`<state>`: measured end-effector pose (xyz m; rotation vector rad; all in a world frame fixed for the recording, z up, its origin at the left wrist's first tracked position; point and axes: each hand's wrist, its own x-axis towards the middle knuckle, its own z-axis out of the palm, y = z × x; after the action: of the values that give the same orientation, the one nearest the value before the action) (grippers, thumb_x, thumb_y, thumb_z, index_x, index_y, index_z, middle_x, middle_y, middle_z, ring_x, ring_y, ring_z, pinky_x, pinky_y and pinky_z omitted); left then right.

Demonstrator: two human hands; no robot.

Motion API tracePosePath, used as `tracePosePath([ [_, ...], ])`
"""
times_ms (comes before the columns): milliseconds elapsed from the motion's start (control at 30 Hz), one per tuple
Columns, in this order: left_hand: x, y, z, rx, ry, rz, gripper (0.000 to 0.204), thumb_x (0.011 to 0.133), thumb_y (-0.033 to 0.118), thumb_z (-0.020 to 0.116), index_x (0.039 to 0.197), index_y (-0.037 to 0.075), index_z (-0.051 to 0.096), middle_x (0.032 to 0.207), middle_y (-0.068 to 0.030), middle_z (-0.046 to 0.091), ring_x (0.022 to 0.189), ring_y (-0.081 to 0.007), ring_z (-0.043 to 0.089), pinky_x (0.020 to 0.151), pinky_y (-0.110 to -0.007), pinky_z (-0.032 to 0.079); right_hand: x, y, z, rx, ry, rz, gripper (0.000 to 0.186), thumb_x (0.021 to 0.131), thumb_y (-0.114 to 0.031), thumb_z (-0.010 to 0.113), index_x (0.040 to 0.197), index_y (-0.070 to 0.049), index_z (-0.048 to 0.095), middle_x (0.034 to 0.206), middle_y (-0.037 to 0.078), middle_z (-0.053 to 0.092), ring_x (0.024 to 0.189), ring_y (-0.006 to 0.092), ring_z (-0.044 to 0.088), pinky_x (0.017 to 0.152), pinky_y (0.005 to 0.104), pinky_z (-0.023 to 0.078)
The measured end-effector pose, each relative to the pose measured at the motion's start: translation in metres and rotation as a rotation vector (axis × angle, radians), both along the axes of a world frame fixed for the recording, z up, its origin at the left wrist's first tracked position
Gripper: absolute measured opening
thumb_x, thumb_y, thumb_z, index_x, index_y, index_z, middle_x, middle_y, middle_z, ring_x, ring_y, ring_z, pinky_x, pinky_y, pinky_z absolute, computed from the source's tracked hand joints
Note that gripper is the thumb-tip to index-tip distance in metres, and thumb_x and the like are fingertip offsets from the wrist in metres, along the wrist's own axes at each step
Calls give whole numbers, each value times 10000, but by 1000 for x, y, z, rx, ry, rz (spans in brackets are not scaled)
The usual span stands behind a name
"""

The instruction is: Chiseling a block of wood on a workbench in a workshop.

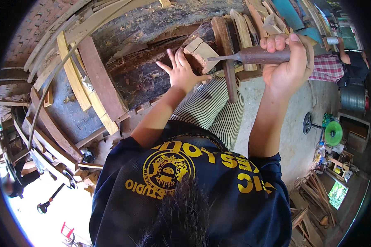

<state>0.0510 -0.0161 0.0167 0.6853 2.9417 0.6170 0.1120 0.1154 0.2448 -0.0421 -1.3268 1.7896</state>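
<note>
In my right hand (290,59) is a chisel (257,55), with my fingers wrapped round its brown wooden handle. Its narrow metal blade points left, and the tip appears over the right side of a pale wood block (202,51); whether it touches cannot be told. My left hand (181,74) is open with fingers spread, close by the block's left side, the thumb reaching below it. A dark tapered wooden bar (223,39) passes beneath the blade, its narrow end near my striped trousers.
The dark, worn bench (132,78) carries boards (99,78) on the left and offcuts (243,37) at the back right. Another person in a checked garment (325,68) is at the far right. A green fan (333,133) stands on the right; wood scraps (315,193) lie lower right.
</note>
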Motion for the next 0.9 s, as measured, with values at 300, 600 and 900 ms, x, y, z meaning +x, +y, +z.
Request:
tracePosePath([
  [300, -14, -30, 37, 487, 77, -197, 1229, 503, 409, 879, 1453, 17, 205, 1297, -182, 422, 1198, -361, 397, 1054, -482, 281, 8, 15, 4, 17, -25, 11, 80, 860, -76, 533, 818, -8, 533, 625, 108, 506, 545, 216, 484, 562, 401, 473],
  [600, -33, -49, 35, 491, -278, -357, 1221, 539, 306, 905, 1445, -9, 149, 1360, -226, 378, 1296, -399, 351, 1110, -475, 273, 5, 23, -39, -236, -111, -113, 77, 845, -102, 532, 841, -25, 534, 652, 87, 489, 574, 207, 475, 585, 404, 451],
  [900, -23, -46, 15, 512, -156, -312, 1120, 609, 194, 872, 1422, -10, 129, 1315, -234, 367, 1229, -348, 459, 1030, -399, 415, -20, 80, -72, -471, -248, -114, 162, 808, -158, 574, 878, -59, 466, 692, 37, 420, 613, 171, 408, 619, 379, 422],
])
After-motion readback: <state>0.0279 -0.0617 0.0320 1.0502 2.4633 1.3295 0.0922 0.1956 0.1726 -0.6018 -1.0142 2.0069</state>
